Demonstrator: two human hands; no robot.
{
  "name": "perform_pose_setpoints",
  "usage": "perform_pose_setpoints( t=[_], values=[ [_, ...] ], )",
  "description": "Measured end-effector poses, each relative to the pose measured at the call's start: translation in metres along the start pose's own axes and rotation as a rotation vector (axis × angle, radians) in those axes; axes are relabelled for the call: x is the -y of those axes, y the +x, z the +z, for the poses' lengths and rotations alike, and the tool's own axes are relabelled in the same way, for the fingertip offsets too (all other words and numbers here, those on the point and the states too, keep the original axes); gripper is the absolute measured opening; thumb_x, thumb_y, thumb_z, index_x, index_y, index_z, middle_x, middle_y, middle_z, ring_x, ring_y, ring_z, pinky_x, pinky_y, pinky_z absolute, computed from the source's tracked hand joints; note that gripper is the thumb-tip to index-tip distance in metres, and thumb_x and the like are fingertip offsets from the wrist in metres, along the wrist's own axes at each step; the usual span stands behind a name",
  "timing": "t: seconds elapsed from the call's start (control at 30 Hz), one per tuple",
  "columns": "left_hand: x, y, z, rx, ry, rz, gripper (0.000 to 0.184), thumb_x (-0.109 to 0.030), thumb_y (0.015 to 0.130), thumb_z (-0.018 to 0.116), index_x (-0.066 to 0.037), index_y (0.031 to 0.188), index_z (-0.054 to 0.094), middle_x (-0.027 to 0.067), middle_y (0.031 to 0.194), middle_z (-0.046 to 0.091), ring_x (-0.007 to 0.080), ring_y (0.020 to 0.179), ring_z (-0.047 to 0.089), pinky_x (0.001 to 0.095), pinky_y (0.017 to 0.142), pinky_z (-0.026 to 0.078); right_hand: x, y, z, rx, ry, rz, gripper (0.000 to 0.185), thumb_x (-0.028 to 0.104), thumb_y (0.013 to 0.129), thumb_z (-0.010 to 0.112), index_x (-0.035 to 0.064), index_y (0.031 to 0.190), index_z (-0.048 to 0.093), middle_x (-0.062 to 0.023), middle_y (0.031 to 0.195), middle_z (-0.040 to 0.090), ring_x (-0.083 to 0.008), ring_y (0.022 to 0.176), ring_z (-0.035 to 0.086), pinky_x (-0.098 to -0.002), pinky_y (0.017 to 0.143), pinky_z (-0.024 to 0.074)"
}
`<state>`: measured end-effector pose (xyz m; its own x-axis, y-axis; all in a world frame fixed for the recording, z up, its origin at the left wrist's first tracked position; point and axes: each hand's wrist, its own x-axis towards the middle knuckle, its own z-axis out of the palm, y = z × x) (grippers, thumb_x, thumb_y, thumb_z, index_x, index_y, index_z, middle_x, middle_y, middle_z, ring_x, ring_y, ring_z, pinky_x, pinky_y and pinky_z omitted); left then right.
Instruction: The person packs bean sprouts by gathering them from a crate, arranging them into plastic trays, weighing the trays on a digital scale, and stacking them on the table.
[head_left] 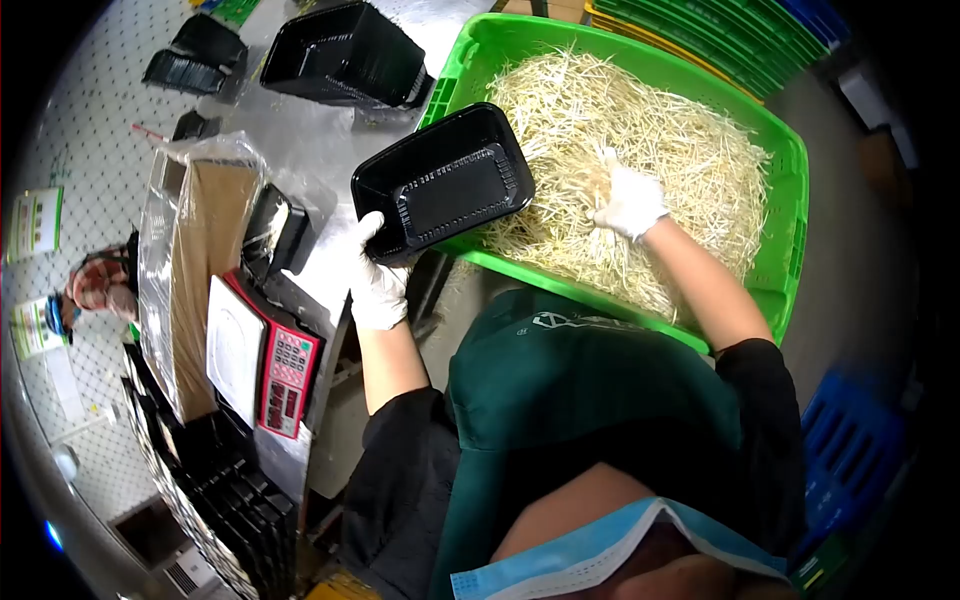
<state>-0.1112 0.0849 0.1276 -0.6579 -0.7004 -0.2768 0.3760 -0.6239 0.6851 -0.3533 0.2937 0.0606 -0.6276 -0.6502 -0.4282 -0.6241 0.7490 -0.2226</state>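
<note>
My left hand [376, 287], in a white glove, grips the near left corner of a black plastic tray [450, 192]. Nothing lies in this tray, which is tilted beside the left rim of a green crate [795, 190]. Pale bean sprouts [700, 160] fill the crate in a loose heap. Into the middle of the heap reaches my right hand [634, 202], also gloved in white. Its thumb and fingers curl around a bunch of sprouts, and the fingertips are partly hidden among the strands.
Left of me, a metal table [310, 250] bears a red scale [285, 375], a black tray with some sprouts [275, 235] and stacked black trays [340, 55]. A plastic-wrapped carton [195, 270] stands past the scale. Green crates [690, 35] are stacked behind; another person [100, 285] is farther left.
</note>
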Motion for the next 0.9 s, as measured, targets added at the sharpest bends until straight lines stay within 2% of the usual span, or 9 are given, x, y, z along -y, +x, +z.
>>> perform_pose_setpoints(
  t=[0.13,0.2,0.27,0.43,0.5,0.53,0.57,0.7,0.9],
  values=[
    [0.0,-0.007,-0.002,-0.019,-0.027,0.002,0.047,-0.005,0.077,0.057,0.003,0.122,0.052,0.0182,0.113,0.06,0.0332,0.099,0.062,0.0519,0.08,0.056,-0.077,0.039,0.028,-0.071,0.706,-0.336,0.091,0.044,0.061,0.078,0.0126,0.138,0.041,-0.0182,0.114,0.063,-0.0284,0.101,0.063,-0.0342,0.085,0.0523],
    [-0.006,-0.007,0.004,-0.08,-0.008,0.024,0.044,-0.003,0.077,0.057,0.006,0.12,0.052,0.0193,0.111,0.06,0.0346,0.095,0.063,0.0574,0.077,0.056,-0.069,0.016,-0.012,-0.069,0.663,-0.399,0.089,0.04,0.062,0.078,0.0127,0.138,0.041,-0.0176,0.115,0.063,-0.0301,0.098,0.063,-0.0359,0.084,0.0524],
    [-0.012,0.008,0.009,0.03,0.192,0.117,0.046,-0.008,0.078,0.058,0.003,0.122,0.051,0.0161,0.111,0.061,0.0288,0.098,0.062,0.0415,0.084,0.054,-0.04,-0.004,-0.063,-0.066,0.618,-0.467,0.087,0.037,0.063,0.078,0.0128,0.138,0.041,-0.017,0.115,0.063,-0.0317,0.096,0.063,-0.0375,0.083,0.0526],
    [-0.034,0.012,0.069,0.226,1.576,0.709,0.066,-0.024,0.076,0.062,0.004,0.132,0.041,0.0216,0.13,0.048,0.0353,0.123,0.043,0.0386,0.106,0.033,0.077,-0.022,-0.12,-0.424,-0.471,-0.947,0.068,0.021,0.064,0.073,0.0047,0.126,0.052,-0.0131,0.093,0.062,-0.0303,0.087,0.059,-0.0391,0.084,0.0447],
    [-0.027,-0.002,0.06,0.12,1.661,0.652,0.079,-0.029,0.073,0.063,0.005,0.137,0.034,0.0269,0.139,0.036,0.0387,0.131,0.034,0.0392,0.11,0.027,0.126,-0.015,-0.113,-0.624,-0.529,-1.063,0.02,0.011,0.075,0.055,0.0062,0.094,0.057,-0.0094,0.079,0.056,-0.0265,0.082,0.055,-0.0382,0.082,0.0408],
    [-0.043,-0.011,0.056,0.166,1.583,0.434,0.084,-0.029,0.072,0.063,0.006,0.141,0.028,0.0281,0.146,0.027,0.0392,0.138,0.023,0.0393,0.113,0.022,0.152,-0.012,-0.108,-0.722,-0.583,-1.051,0.014,0.012,0.076,0.054,0.0076,0.089,0.055,-0.0088,0.078,0.056,-0.0263,0.081,0.055,-0.0384,0.082,0.0405],
    [-0.046,-0.005,0.032,0.17,1.429,0.569,0.081,-0.025,0.067,0.065,0.006,0.132,0.029,0.0297,0.133,0.034,0.0461,0.116,0.044,0.0462,0.097,0.041,0.18,-0.008,-0.1,-0.822,-0.63,-1.036,0.008,0.013,0.078,0.053,0.009,0.084,0.053,-0.0081,0.078,0.055,-0.026,0.08,0.054,-0.0386,0.081,0.0401],
    [-0.066,-0.01,-0.056,0.148,0.426,0.45,0.091,-0.01,0.074,0.06,0.004,0.146,0.007,0.018,0.142,0.029,0.0283,0.13,0.031,0.0369,0.107,0.031,0.315,-0.017,-0.063,-0.808,-0.415,-1.133,0.014,0.017,0.077,0.055,0.0089,0.088,0.054,-0.0091,0.08,0.056,-0.0255,0.081,0.055,-0.0376,0.075,0.0397],
    [-0.164,-0.062,-0.185,-0.432,-0.153,0.675,0.06,-0.003,0.073,0.055,-0.006,0.133,0.043,0.0069,0.116,0.057,0.0202,0.104,0.056,0.0325,0.092,0.046,0.513,-0.059,0.008,-0.576,-0.007,-1.418,0.035,0.027,0.063,0.074,0.0076,0.088,0.06,-0.014,0.079,0.063,-0.0329,0.076,0.062,-0.0418,0.069,0.048]
  ],
)
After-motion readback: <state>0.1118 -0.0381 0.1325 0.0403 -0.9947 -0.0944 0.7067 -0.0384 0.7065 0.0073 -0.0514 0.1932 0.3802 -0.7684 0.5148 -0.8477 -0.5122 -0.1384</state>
